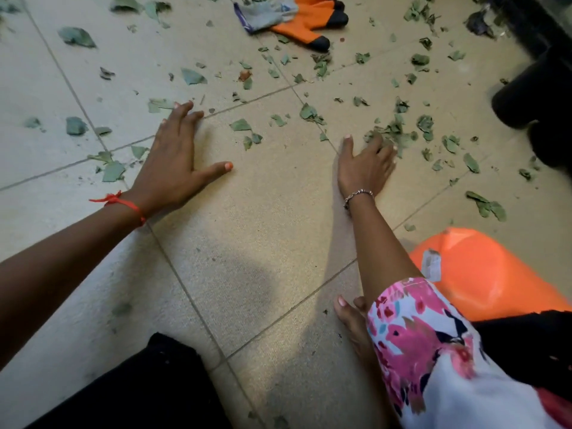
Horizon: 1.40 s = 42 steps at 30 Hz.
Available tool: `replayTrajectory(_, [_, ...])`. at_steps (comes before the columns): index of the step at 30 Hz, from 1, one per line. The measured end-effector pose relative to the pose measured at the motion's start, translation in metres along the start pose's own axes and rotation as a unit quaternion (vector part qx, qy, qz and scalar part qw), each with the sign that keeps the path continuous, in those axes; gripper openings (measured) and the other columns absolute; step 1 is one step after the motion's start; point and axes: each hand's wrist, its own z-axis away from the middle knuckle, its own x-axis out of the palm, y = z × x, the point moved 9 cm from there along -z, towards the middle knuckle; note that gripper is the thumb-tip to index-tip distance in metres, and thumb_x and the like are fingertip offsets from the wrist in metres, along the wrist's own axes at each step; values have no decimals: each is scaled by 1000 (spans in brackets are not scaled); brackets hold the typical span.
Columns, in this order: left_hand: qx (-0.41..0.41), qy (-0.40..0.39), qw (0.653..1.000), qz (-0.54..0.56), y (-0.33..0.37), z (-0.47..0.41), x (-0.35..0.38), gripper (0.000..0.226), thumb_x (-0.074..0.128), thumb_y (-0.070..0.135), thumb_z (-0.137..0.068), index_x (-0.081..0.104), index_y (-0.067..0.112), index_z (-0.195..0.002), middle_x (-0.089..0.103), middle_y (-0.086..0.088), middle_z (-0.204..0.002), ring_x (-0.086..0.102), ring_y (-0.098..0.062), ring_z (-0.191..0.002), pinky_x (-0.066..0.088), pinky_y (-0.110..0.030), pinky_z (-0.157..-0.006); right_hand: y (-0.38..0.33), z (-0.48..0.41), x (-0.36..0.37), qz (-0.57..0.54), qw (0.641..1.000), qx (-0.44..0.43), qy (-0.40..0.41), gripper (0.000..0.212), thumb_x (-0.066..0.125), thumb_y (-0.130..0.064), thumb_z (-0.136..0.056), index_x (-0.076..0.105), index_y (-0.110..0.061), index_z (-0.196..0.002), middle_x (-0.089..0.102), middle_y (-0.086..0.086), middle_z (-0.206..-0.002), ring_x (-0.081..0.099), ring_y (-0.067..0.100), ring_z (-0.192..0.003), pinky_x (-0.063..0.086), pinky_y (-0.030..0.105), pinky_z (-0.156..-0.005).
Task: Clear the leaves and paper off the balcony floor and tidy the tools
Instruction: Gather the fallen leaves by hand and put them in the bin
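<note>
Torn green leaves (397, 131) lie scattered over the beige tiled floor (253, 230), thickest at the upper right. My left hand (176, 162) rests flat on the tile, fingers apart, its fingertips beside a leaf piece (159, 104). My right hand (366, 162) lies flat too, fingers spread against a small heap of leaf bits. Neither hand holds anything. A pair of orange and grey work gloves (294, 17) lies on the floor at the top centre. No paper is visible.
An orange plastic object (483, 274) sits on the floor at the lower right, beside my floral sleeve (433, 351). Dark objects (532, 88) stand at the right edge. My bare foot (353, 320) and black-clad knee (148, 388) are at the bottom.
</note>
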Motion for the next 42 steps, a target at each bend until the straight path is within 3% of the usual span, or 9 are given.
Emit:
replayTrajectory(6, [-2,-2,999,40,-4,0,-2,97,49,65,-74,17,11,-148,7,-5,-159,4,-21,-147,11,-42,-118,-59,20,-3,-117,980,-146,68,47,47,-41,-92,51,-8,-127,48,9,-133,47,26,-121,39,47,-101])
replayTrajectory(9, [-2,1,999,44,-4,0,-2,99,54,68,-76,18,11,-148,8,-6,-159,5,-21,-146,11,-42,-119,-48,9,-6,-58,990,-100,84,53,44,-43,-93,45,-8,-133,37,12,-145,28,29,-138,24,46,-113])
replayTrajectory(14, [9,1,1000,18,-2,-8,3,99,46,72,-73,19,12,-147,11,-7,-158,8,-24,-146,11,-43,-118,-47,1,20,15,994,-97,-48,64,35,-51,-96,23,-14,-147,15,11,-157,8,24,-146,5,41,-119])
replayTrajectory(21, [16,0,1000,18,6,-24,6,85,56,56,-84,20,10,-147,9,-8,-158,6,-23,-146,10,-39,-119,-100,26,31,-192,935,-264,-137,52,42,-36,-99,35,-12,-143,27,8,-153,24,19,-142,24,33,-115])
replayTrajectory(24, [27,21,999,-10,3,-25,-3,84,50,59,-85,22,9,-146,11,-10,-157,3,-24,-146,5,-40,-120,-96,-9,30,-115,976,-181,-45,55,38,-43,-98,32,-14,-144,17,6,-157,15,20,-144,20,41,-117])
replayTrajectory(27, [22,39,997,-58,-7,-19,-13,88,38,67,-80,24,10,-145,12,-10,-157,-1,-22,-147,-7,-38,-117,-96,-31,46,-9,991,-118,-67,66,32,-53,-96,23,-15,-148,11,8,-158,6,21,-146,6,41,-119])
replayTrajectory(31, [-21,53,995,-88,-26,-12,-21,92,27,74,-78,23,12,-145,10,-8,-158,-3,-20,-147,-15,-40,-114,-147,4,73,-16,963,-236,-131,64,31,-52,-97,24,-15,-148,18,6,-157,12,19,-145,8,36,-119])
replayTrajectory(34, [-50,66,993,-83,-39,-9,-31,91,24,74,-78,24,12,-145,10,-7,-158,-2,-19,-147,-13,-41,-115,-190,54,88,-105,907,-357,-197,58,36,-48,-97,30,-17,-145,27,4,-154,25,18,-141,25,39,-115])
replayTrajectory(42, [-160,136,975,-69,-94,14,-78,77,32,62,-87,29,11,-144,16,-10,-157,4,-22,-147,-3,-47,-117,-236,36,117,-44,919,-332,-209,63,28,-54,-97,31,-14,-145,25,4,-155,18,17,-143,10,33,-118])
